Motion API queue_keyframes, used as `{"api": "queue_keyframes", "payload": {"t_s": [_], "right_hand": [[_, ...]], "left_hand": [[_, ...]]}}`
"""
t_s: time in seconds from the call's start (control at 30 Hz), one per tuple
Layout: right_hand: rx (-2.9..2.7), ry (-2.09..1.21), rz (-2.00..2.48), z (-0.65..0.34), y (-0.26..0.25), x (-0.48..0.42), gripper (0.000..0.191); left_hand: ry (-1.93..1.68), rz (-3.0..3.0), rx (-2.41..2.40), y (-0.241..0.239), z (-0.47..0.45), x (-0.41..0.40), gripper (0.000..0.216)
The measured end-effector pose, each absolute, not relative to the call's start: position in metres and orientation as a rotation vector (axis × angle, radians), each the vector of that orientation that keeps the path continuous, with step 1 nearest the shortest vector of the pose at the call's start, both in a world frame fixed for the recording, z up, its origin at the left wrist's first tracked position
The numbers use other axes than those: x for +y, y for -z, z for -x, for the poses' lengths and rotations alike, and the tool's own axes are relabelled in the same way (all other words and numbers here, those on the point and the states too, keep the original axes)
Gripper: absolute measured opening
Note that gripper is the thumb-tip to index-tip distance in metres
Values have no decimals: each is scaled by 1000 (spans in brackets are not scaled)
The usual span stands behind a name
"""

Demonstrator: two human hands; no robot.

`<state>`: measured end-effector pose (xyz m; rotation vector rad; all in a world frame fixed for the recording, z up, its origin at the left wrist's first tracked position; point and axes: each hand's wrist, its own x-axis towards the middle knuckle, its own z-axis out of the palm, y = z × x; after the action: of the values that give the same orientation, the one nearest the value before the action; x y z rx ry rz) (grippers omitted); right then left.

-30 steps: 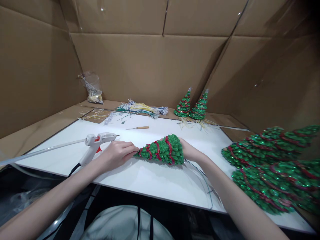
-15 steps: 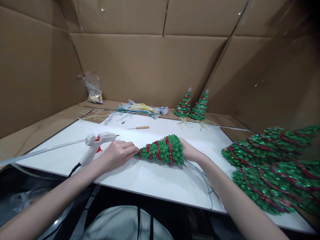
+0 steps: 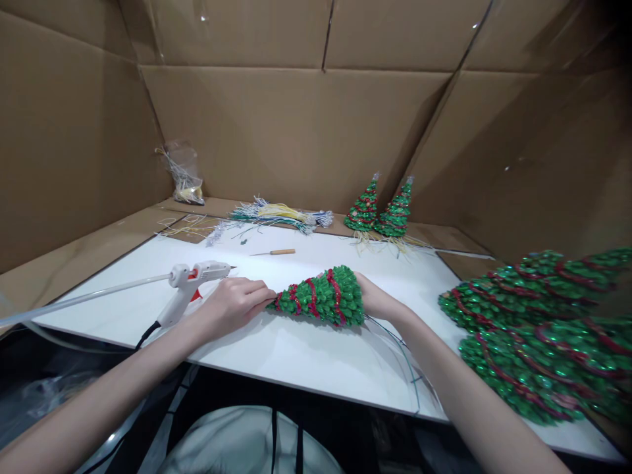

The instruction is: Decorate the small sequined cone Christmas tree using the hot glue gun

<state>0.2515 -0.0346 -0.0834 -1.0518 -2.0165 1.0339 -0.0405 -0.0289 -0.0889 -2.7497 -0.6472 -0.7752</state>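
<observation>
A small green Christmas tree [image 3: 318, 296] with red garland lies on its side, its tip pointing left and its wide base right. The fingers of my left hand [image 3: 241, 299] are pinched together on the tip. My right hand [image 3: 372, 296] is behind the base end; its fingers are hidden by the tree, though it appears to be gripping the base. Thin green wires [image 3: 407, 359] trail from the base under my right forearm. Just left of my left hand, a white glue gun [image 3: 190, 283] stands with its nozzle pointing right and a long glue stick in its back.
Behind the tree lies a wooden-handled awl [image 3: 281, 251]. Bundled wires [image 3: 281, 214] and a clear plastic bag [image 3: 185, 178] are along the back. Two finished-looking trees [image 3: 394, 210] stand at the back right; larger trees [image 3: 533, 368] lie at the right. Cardboard walls [image 3: 296, 131] enclose the white board [image 3: 257, 355].
</observation>
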Motion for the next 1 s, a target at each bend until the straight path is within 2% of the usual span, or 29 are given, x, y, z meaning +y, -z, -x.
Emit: {"api": "queue_keyframes", "payload": {"t_s": [0.33,1.0], "right_hand": [[-2024,-1015,1076,-251,83,-35,25],[-2025,-1022,1050,-252,83,-36,26]], "left_hand": [[815,2731,-622,85,39,-33,25],[734,2737,-626,86,41,-31,21]]}}
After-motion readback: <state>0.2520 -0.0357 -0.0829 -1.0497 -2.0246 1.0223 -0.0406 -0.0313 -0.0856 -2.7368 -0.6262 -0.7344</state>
